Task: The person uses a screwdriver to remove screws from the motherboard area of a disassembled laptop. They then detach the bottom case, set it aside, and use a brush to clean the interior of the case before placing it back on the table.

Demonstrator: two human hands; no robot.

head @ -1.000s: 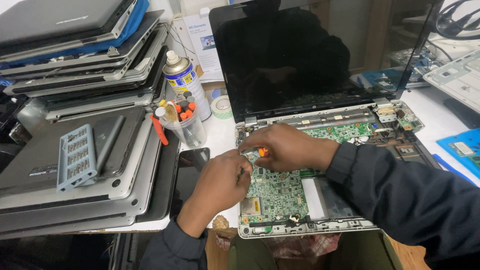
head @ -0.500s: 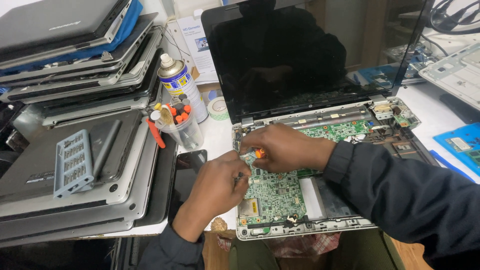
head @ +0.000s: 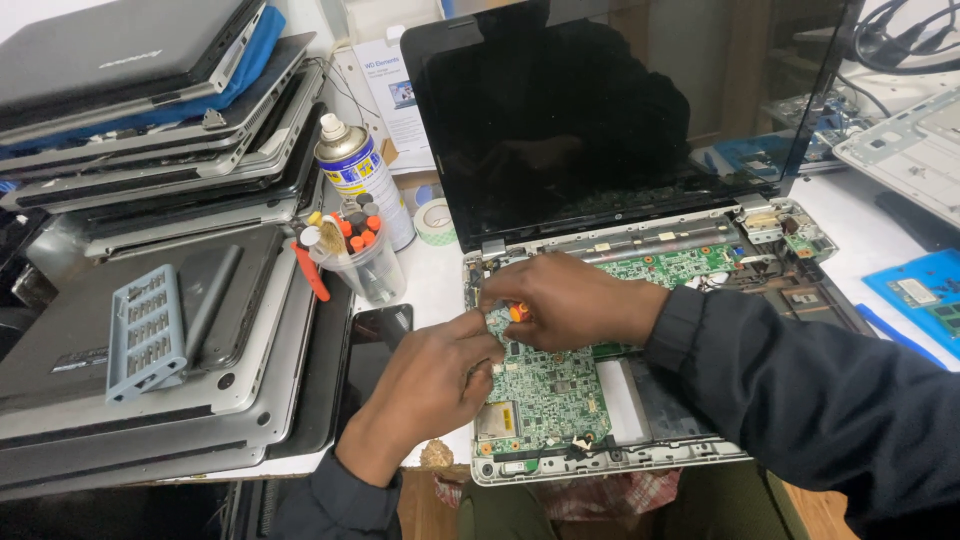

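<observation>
An opened laptop (head: 620,130) stands in front of me with its dark screen up and its green circuit board (head: 550,390) exposed in the base. My right hand (head: 570,300) is closed around a small screwdriver with an orange handle (head: 517,313), held over the board's upper left part. My left hand (head: 430,375) reaches in from below with its fingertips pinched beside the screwdriver at the board's left edge; what the fingers pinch is hidden.
A stack of closed laptops (head: 140,130) fills the left, with a blue bit holder (head: 145,330) lying on a lower one. A spray can (head: 355,170), a clear cup of tools (head: 360,255), a tape roll (head: 435,220) and a black phone (head: 375,345) sit between. Blue mat with board (head: 925,295) at right.
Both hands stay at the same spot on the board's left side, with only small finger shifts. The camera view has shifted slightly.
</observation>
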